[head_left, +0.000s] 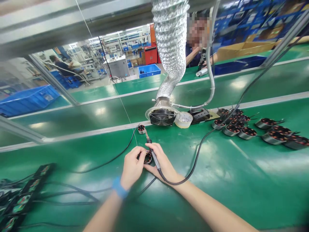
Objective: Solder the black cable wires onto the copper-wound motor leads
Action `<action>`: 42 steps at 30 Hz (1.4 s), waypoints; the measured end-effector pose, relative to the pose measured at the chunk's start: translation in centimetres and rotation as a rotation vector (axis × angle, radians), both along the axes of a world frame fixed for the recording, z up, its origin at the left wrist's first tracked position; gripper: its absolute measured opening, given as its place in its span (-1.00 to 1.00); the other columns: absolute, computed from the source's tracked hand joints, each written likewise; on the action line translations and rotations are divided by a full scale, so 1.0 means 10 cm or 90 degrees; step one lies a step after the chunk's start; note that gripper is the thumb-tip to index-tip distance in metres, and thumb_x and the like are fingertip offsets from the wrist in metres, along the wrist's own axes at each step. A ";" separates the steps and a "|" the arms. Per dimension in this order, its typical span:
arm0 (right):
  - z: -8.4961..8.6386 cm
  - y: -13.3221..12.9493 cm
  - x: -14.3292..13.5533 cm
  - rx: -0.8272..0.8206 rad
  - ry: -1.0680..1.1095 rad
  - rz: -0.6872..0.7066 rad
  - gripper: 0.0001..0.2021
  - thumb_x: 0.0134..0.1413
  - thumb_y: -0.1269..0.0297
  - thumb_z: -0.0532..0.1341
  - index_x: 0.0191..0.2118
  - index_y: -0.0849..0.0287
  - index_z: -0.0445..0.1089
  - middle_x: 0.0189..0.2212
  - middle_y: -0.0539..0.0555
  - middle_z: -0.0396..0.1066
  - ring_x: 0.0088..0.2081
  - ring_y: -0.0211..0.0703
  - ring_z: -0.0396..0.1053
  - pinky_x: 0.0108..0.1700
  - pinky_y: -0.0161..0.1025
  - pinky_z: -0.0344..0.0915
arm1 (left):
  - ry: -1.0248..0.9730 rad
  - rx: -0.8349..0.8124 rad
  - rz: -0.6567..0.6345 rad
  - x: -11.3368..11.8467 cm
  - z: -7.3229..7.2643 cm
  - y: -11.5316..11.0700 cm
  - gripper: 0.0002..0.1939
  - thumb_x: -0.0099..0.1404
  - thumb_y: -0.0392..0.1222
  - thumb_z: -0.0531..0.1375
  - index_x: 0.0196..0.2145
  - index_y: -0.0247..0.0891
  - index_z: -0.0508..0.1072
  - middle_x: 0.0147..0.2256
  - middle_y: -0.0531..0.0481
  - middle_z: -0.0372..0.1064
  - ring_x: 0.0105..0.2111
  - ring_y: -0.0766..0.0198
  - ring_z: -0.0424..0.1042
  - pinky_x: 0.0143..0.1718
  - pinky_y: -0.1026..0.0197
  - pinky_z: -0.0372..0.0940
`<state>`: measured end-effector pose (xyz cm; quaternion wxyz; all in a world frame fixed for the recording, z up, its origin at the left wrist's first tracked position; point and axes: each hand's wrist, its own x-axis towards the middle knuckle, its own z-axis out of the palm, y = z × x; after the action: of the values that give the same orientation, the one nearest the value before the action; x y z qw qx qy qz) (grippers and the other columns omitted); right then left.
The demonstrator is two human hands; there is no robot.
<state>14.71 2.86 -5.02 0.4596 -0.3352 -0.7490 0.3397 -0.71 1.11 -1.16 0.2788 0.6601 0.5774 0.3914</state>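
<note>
While the right hand (pixel 163 162) grips the soldering iron (pixel 155 159), tip toward the far edge of the tabletop (pixel 241 193), the left hand (pixel 134 164) bends over the motor part (pixel 148 158), set in from that edge — what it clasps, I cannot tell. Best brace the part firmly — iron tip clear of skin.

Pale workshop floor (pixel 98 81) beyond the green desk (pixel 241 167) — top glossy, light bouncing off it in soft patches. Broad metal beam (pixel 72 16) overhead, slanting metal post (pixel 51 79) at left. Further back: grey cabinet (pixel 117 67), then a bright red cabinet (pixel 151 55) with brown boxes (pixel 140 61) on its left. Upper right — blue shelves (pixel 241 29), blurred. Strip lights (pixel 135 28) glow above the pale racks (pixel 113 48) at the far end.
</note>
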 end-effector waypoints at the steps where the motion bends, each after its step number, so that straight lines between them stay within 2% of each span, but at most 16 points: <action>1: -0.01 0.01 0.00 0.007 0.001 0.004 -0.32 0.04 0.43 0.34 0.25 0.00 0.08 0.09 0.16 0.18 0.10 -0.04 0.31 0.14 -0.09 0.34 | 0.001 0.002 0.001 0.00 0.00 0.00 -0.77 0.41 -0.17 0.07 -0.34 -0.24 0.46 -0.36 0.01 0.42 -0.34 0.25 0.40 -0.26 0.24 0.24; 7: 0.05 0.11 0.20 0.035 -0.064 0.013 -0.35 0.06 0.53 0.27 0.24 0.02 0.10 0.05 0.14 0.20 -0.07 -0.13 0.40 -0.01 -0.19 0.38 | -0.017 0.011 0.031 -0.09 0.01 0.04 -0.77 0.38 -0.13 0.09 -0.38 -0.24 0.45 -0.37 0.01 0.40 -0.33 0.24 0.37 -0.28 0.25 0.21; 13: 0.22 0.17 0.43 0.099 -0.202 0.061 -0.48 0.16 0.55 0.19 0.19 0.07 0.13 -0.01 0.14 0.25 -0.23 -0.18 0.39 -0.16 -0.23 0.37 | -0.034 -0.103 0.004 -0.19 0.01 0.14 -0.74 0.28 -0.04 0.17 -0.45 -0.27 0.44 -0.52 0.06 0.31 -0.47 0.29 0.26 -0.40 0.26 0.12; 17: 0.24 0.14 0.42 0.113 -0.201 0.052 -0.51 0.17 0.56 0.18 0.17 0.08 0.15 -0.03 0.14 0.26 -0.23 -0.18 0.39 -0.16 -0.23 0.37 | -0.067 -0.179 -0.040 -0.28 0.09 0.18 -0.67 0.21 0.06 0.23 -0.41 -0.32 0.51 -0.48 0.01 0.37 -0.43 0.27 0.28 -0.35 0.25 0.16; 19: 0.22 0.14 0.41 0.113 -0.194 0.051 -0.50 0.17 0.57 0.18 0.17 0.08 0.14 -0.02 0.14 0.26 -0.23 -0.18 0.39 -0.15 -0.22 0.38 | -0.084 -0.206 -0.032 -0.31 0.15 0.21 -0.63 0.20 0.09 0.23 -0.38 -0.34 0.54 -0.46 0.00 0.39 -0.43 0.28 0.27 -0.38 0.26 0.14; 23: 0.20 0.14 0.41 0.115 -0.185 0.053 -0.44 0.12 0.61 0.19 0.19 0.06 0.13 -0.01 0.13 0.25 -0.24 -0.18 0.41 -0.16 -0.21 0.38 | -0.106 -0.266 -0.018 -0.23 0.26 0.34 -0.56 0.19 0.16 0.24 -0.35 -0.35 0.55 -0.51 0.04 0.34 -0.56 0.40 0.10 -0.53 0.29 -0.06; 27: 0.20 0.14 0.41 0.112 -0.187 0.054 -0.41 0.09 0.62 0.21 0.19 0.04 0.13 -0.02 0.12 0.25 -0.20 -0.15 0.42 -0.15 -0.20 0.39 | -0.060 -0.360 -0.097 -0.09 0.33 0.52 -0.54 0.06 0.18 0.33 -0.53 -0.34 0.50 -0.61 0.09 0.26 -0.62 0.45 -0.02 -0.56 0.26 -0.19; 30: 0.20 0.15 0.41 0.107 -0.188 0.046 -0.40 0.08 0.61 0.24 0.19 0.04 0.12 0.00 0.12 0.25 -0.16 -0.13 0.43 -0.12 -0.19 0.39 | -0.059 -0.412 -0.136 -0.07 0.33 0.58 -0.55 -0.02 0.17 0.38 -0.54 -0.34 0.50 -0.63 0.10 0.25 -0.66 0.48 -0.06 -0.57 0.24 -0.25; 36: 0.20 0.16 0.42 0.102 -0.176 0.038 -0.38 0.04 0.64 0.25 0.19 0.10 0.13 0.03 0.16 0.25 -0.19 -0.16 0.43 -0.13 -0.19 0.39 | -0.094 -0.415 -0.135 -0.18 0.22 0.46 -0.53 -0.08 0.16 0.43 -0.52 -0.33 0.45 -0.65 0.19 0.09 -0.62 0.48 -0.10 -0.55 0.25 -0.27; 39: 0.21 0.16 0.42 0.101 -0.162 0.029 -0.37 0.03 0.64 0.26 0.19 0.08 0.14 0.00 0.14 0.26 -0.21 -0.17 0.44 -0.15 -0.20 0.38 | -0.107 -0.402 -0.129 -0.25 0.20 0.36 -0.53 -0.07 0.14 0.43 -0.56 -0.33 0.41 -0.62 0.16 0.12 -0.59 0.47 -0.09 -0.53 0.26 -0.24; 42: 0.21 0.16 0.42 0.105 -0.168 0.023 -0.40 0.04 0.62 0.26 0.18 0.10 0.15 0.00 0.14 0.27 -0.22 -0.17 0.43 -0.16 -0.20 0.38 | -0.107 -0.402 -0.128 -0.31 0.23 0.31 -0.54 -0.02 0.15 0.40 -0.52 -0.37 0.48 -0.59 0.11 0.19 -0.59 0.47 -0.06 -0.53 0.26 -0.24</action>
<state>18.90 4.41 -2.92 0.3770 -0.3243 -0.8341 0.2387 -3.77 4.20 1.13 0.5532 0.5600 0.5773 0.2171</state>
